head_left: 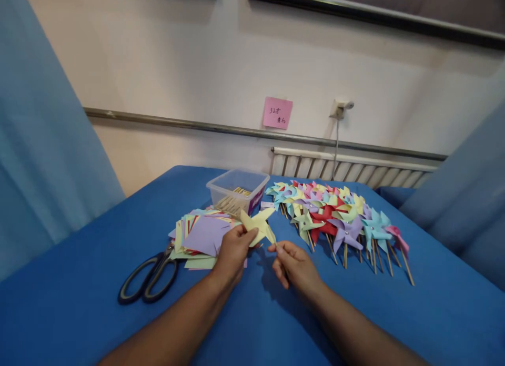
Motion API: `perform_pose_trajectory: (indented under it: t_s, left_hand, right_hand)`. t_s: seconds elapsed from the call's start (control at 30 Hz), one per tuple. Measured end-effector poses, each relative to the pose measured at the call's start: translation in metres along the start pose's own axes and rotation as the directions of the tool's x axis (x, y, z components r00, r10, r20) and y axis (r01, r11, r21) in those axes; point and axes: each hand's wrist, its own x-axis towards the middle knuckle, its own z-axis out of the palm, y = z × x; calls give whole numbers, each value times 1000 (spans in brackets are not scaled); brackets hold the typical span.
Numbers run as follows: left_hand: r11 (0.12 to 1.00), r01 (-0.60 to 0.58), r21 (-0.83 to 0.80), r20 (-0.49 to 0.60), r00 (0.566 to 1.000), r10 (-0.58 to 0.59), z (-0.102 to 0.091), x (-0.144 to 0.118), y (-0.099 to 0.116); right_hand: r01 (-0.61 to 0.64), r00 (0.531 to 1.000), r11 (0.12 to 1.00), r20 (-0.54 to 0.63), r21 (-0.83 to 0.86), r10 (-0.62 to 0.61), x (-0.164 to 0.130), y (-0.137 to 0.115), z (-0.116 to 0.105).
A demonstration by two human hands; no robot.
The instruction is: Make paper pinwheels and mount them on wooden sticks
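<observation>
A pale yellow paper pinwheel (258, 226) is held up over the middle of the blue table. My left hand (235, 246) pinches it, thumb on its face near the centre. The fingertips of my right hand (294, 263) are closed on the tip of its lower right blade. Just left of my left hand lies a messy stack of coloured paper squares (207, 234), a purple one on top. Scissors (152, 276) with dark handles rest beside the stack, their blades partly hidden by the paper. No stick shows on the held pinwheel.
A clear plastic box (239, 190) with thin wooden sticks (232, 202) stands behind the paper. Many finished pinwheels on sticks (335, 216) lie at the right. Behind are a radiator (351, 166), a pink note (278, 113) and a wall plug (340, 109). Blue curtains (47, 145) hang at both sides.
</observation>
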Motion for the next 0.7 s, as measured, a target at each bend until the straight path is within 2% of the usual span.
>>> perform_pose_trajectory:
  t_s: [0.1,0.3,0.57,0.7]
  left_hand:
    - [1000,-24,1,-63,998,24,1,2,4]
    - [998,-45,51,-34,998,46,4,2,-2]
    - [989,-33,143,25,999,30,6,-1,-7]
    - [990,-17,137,46,999,10,9,-5,-7]
  right_hand:
    - [-67,993,997,101,38,63,0,10,0]
    - [-135,959,990,256,37,121,-3,7,-3]
    - [-139,976,977,187,161,108,0,10,1]
    - [-156,976,963,187,221,115,-2,10,1]
